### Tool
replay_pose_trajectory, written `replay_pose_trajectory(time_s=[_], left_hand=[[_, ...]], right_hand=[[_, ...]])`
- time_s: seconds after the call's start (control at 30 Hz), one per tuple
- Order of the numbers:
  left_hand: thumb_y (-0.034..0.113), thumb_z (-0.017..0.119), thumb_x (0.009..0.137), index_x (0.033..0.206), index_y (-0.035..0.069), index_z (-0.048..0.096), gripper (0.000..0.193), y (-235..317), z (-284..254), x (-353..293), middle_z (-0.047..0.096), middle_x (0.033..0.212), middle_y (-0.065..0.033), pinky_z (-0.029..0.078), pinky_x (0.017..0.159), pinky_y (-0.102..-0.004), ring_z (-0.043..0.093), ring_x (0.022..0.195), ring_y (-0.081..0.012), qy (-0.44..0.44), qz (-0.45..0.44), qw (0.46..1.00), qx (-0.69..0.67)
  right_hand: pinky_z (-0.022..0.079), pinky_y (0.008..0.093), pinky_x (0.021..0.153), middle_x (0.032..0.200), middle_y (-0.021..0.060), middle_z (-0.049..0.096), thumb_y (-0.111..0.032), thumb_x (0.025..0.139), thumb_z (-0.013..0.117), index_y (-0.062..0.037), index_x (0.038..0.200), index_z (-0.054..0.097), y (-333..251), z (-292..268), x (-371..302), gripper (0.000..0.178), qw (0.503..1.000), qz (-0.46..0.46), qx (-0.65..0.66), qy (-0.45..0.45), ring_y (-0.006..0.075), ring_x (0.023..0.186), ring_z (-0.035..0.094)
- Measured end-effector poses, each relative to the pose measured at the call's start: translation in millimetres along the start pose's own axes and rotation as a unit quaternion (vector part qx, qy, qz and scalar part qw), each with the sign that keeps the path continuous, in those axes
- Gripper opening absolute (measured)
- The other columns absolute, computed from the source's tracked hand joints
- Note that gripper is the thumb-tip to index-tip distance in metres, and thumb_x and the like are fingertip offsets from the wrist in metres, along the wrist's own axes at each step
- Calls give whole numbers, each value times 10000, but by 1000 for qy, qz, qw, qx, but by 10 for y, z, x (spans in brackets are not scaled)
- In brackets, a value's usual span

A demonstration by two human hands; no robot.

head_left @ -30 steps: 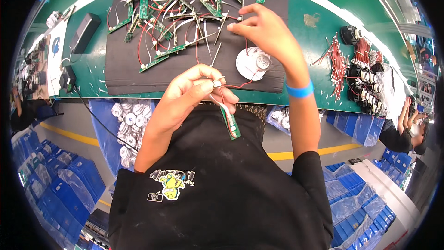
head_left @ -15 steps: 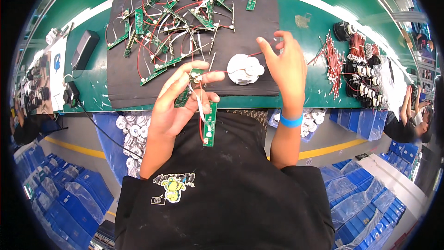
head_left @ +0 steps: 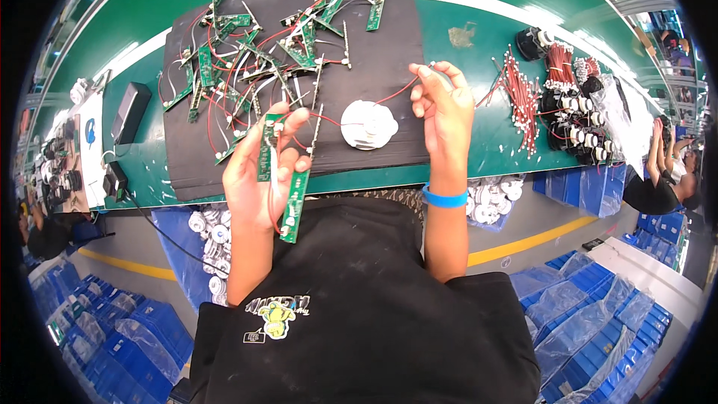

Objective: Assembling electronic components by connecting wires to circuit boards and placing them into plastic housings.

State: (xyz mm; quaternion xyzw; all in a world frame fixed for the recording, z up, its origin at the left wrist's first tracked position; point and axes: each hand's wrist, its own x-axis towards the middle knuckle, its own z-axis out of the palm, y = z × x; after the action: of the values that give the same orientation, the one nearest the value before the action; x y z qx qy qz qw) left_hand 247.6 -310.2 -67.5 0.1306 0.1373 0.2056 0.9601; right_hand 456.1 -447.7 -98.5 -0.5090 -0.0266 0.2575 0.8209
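My left hand (head_left: 253, 179) is closed around a pair of narrow green circuit boards (head_left: 296, 206), joined by red and white wires. The boards hang tilted over the mat's near edge. A round white part (head_left: 359, 126) lies on the black mat in front of me, between my hands. One red wire (head_left: 394, 95) runs from it up to my right hand (head_left: 446, 108), whose thumb and fingertips pinch its end. Another red lead (head_left: 323, 117) runs from the white part toward my left hand; where it ends is hidden by the fingers.
On the black mat (head_left: 389, 37) lies a tangled pile of wired circuit boards (head_left: 299, 52). Right of it are loose red wires (head_left: 520, 105), wire bundles (head_left: 561, 63) and black-and-white round parts (head_left: 576, 123). A dark box-shaped device (head_left: 132, 112) stands left. Bags of white parts (head_left: 217, 243) sit below the table edge.
The thumb and fingers of my right hand have come together on the red wire's end. My left hand has turned the boards, showing more of the second one. The whole view has shifted slightly.
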Motion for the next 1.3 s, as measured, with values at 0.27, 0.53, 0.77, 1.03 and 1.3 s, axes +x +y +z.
replay_pose_trajectory(time_s=[0.27,0.53,0.77,1.03,1.3], left_hand=[[273,331,980,1315,39,412,416,-126,49,73,441,1366,-182,465,660,-339,503,502,-132,32,-5,999,39],[305,356,998,1347,31,340,444,-482,153,138,390,1400,-143,503,686,-308,587,683,-143,-8,-23,985,170],[328,435,979,1348,34,347,480,-540,113,142,382,1411,-129,506,669,-276,583,749,-138,-17,-20,974,225],[309,463,968,1338,33,384,468,-573,90,153,362,1431,-164,489,705,-286,557,727,-104,-23,29,954,299],[278,442,977,1326,36,391,428,-557,126,107,387,1413,-162,491,667,-259,546,688,-97,-35,29,932,359]], right_hand=[[433,238,446,806,73,656,-16,782,694,-22,879,694,-23,213,-421,98,933,-215,-288,-10,108,533,564],[473,242,545,798,83,639,58,734,700,9,896,692,29,366,-718,170,857,-298,-385,-169,141,653,611],[514,217,561,843,92,653,70,763,662,14,928,676,18,339,-764,175,871,-250,-390,-163,124,677,636],[438,195,476,843,77,654,68,766,663,24,915,675,94,294,-772,155,889,-223,-369,-152,84,622,607],[411,184,455,800,52,655,43,751,685,3,895,685,19,320,-817,150,913,-173,-349,-125,60,578,585]])
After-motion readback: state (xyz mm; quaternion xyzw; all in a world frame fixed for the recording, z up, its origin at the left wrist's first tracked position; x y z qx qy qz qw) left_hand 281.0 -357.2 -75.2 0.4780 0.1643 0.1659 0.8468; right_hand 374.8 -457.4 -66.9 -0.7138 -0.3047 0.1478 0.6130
